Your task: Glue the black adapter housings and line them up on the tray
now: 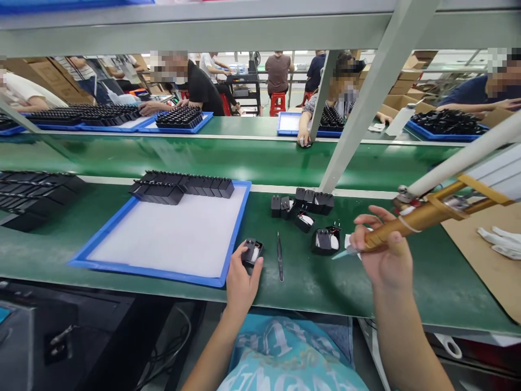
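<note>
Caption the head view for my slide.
Left fingers hold a boxy black casing; right fingers grip a gold cylindrical tool over a green workbench.

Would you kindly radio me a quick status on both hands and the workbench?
Left hand holding black housing. Right hand gripping gold dispenser, nozzle apart from that housing. Tweezers lying between, on green workbench.

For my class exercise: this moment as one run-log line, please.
left hand: holds black casing | right hand: holds gold tube | tweezers: on green bench | blue tray: part-filled
</note>
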Tool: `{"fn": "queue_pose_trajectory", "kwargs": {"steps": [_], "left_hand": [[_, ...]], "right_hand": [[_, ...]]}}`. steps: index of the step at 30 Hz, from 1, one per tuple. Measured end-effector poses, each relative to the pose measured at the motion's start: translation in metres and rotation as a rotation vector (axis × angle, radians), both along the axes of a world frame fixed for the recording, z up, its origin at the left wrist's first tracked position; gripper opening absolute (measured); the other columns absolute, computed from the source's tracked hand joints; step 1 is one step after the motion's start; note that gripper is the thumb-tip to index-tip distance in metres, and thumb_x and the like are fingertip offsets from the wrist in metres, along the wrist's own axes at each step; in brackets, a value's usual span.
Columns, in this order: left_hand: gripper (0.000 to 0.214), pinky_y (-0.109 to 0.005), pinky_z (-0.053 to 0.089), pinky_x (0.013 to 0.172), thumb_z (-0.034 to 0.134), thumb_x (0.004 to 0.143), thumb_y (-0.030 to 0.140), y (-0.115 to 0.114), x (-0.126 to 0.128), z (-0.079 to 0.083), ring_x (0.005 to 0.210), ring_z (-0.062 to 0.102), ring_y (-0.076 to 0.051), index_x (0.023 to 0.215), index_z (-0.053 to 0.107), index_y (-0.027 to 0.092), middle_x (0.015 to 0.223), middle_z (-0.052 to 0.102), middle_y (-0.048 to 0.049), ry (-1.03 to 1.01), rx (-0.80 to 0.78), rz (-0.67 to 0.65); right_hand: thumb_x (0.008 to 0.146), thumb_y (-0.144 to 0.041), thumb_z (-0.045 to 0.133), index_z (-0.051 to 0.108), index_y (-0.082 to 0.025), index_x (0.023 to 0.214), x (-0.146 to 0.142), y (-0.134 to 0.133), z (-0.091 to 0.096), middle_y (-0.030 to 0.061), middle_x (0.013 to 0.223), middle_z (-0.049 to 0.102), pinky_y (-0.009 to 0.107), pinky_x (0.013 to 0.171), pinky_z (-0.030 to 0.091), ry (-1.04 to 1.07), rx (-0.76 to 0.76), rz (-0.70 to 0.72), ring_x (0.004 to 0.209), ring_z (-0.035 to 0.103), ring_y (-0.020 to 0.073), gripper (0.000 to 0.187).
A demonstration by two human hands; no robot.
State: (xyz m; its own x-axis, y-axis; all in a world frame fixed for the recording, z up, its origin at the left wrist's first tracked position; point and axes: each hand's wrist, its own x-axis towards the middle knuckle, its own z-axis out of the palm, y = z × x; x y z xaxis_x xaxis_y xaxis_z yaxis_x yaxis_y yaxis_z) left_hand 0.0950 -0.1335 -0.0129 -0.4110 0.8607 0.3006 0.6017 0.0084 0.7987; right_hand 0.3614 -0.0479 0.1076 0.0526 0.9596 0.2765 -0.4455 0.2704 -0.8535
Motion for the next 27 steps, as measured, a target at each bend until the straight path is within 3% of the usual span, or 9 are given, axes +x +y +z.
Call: {"fn": "queue_pose_trajectory", "kwargs": {"steps": [5, 8, 10, 14, 16, 18, 22, 27], "left_hand": [[0.025, -0.039, 0.052, 0.088, 0.039, 0.098, 0.038, 0.005, -0.008, 0.008, 0.105, 0.063, -0.022, 0.115, 0.044, 0.02, 0.122, 0.058, -0.015, -0.134, 0.043, -0.003], [0.023, -0.042, 0.047, 0.097, 0.035, 0.099, 0.033, 0.006, -0.009, 0.011, 0.112, 0.058, -0.022, 0.109, 0.051, 0.02, 0.121, 0.058, -0.0134, -0.017, 0.117, 0.001], [0.027, -0.044, 0.044, 0.102, 0.033, 0.1, 0.031, 0.003, -0.007, 0.01, 0.119, 0.054, -0.023, 0.115, 0.054, 0.02, 0.123, 0.057, -0.0129, 0.081, 0.115, -0.022], [0.053, -0.048, 0.046, 0.1, 0.058, 0.089, 0.041, -0.003, -0.003, 0.004, 0.123, 0.052, -0.03, 0.134, 0.044, 0.018, 0.132, 0.054, -0.0161, 0.203, 0.05, -0.055], [0.056, -0.05, 0.049, 0.095, 0.064, 0.085, 0.044, 0.0, -0.003, 0.002, 0.116, 0.057, -0.033, 0.129, 0.048, 0.015, 0.124, 0.059, -0.0167, 0.238, 0.033, -0.028], [0.044, -0.05, 0.052, 0.088, 0.061, 0.086, 0.043, 0.004, -0.003, 0.004, 0.105, 0.062, -0.033, 0.119, 0.055, 0.015, 0.111, 0.065, -0.0149, 0.24, 0.0, -0.036], [0.037, -0.037, 0.057, 0.074, 0.06, 0.088, 0.038, 0.006, 0.001, 0.023, 0.086, 0.069, -0.025, 0.12, 0.055, 0.02, 0.1, 0.071, -0.0081, 0.156, -0.056, -0.18], [0.038, -0.026, 0.054, 0.064, 0.066, 0.084, 0.033, 0.0, 0.007, 0.053, 0.079, 0.067, -0.017, 0.119, 0.058, 0.022, 0.097, 0.07, -0.0051, 0.135, 0.081, -0.24]], "right_hand": [[0.077, -0.049, 0.067, 0.061, -0.028, 0.109, -0.051, -0.006, 0.012, -0.0006, 0.088, 0.061, 0.026, 0.044, 0.04, 0.068, 0.046, 0.085, 0.045, 0.046, 0.0064, 0.039], [0.078, -0.05, 0.065, 0.058, -0.029, 0.11, -0.07, -0.006, 0.018, -0.0013, 0.09, 0.059, 0.024, 0.042, 0.038, 0.106, 0.046, 0.119, 0.044, 0.044, 0.0055, 0.039], [0.079, -0.049, 0.064, 0.057, -0.029, 0.109, -0.079, -0.006, 0.021, -0.0015, 0.091, 0.058, 0.024, 0.041, 0.038, 0.125, 0.04, 0.115, 0.045, 0.044, 0.0051, 0.036], [0.081, -0.048, 0.062, 0.058, -0.028, 0.104, -0.096, -0.006, 0.027, -0.0021, 0.09, 0.058, 0.023, 0.042, 0.038, 0.178, 0.046, 0.091, 0.044, 0.045, 0.0045, 0.031], [0.081, -0.05, 0.061, 0.057, -0.027, 0.104, -0.103, -0.006, 0.029, -0.0021, 0.09, 0.058, 0.023, 0.042, 0.038, 0.2, 0.065, 0.093, 0.044, 0.045, 0.0045, 0.032], [0.081, -0.053, 0.06, 0.056, -0.028, 0.104, -0.111, -0.006, 0.03, -0.0023, 0.091, 0.058, 0.023, 0.042, 0.038, 0.215, 0.077, 0.105, 0.044, 0.045, 0.0046, 0.035], [0.08, -0.059, 0.058, 0.054, -0.029, 0.105, -0.121, -0.007, 0.031, -0.0022, 0.092, 0.058, 0.023, 0.041, 0.038, 0.256, 0.092, 0.137, 0.045, 0.045, 0.005, 0.04], [0.079, -0.062, 0.057, 0.053, -0.029, 0.105, -0.121, -0.012, 0.031, -0.0021, 0.092, 0.059, 0.023, 0.04, 0.038, 0.296, 0.097, 0.139, 0.044, 0.047, 0.0053, 0.042]]}}
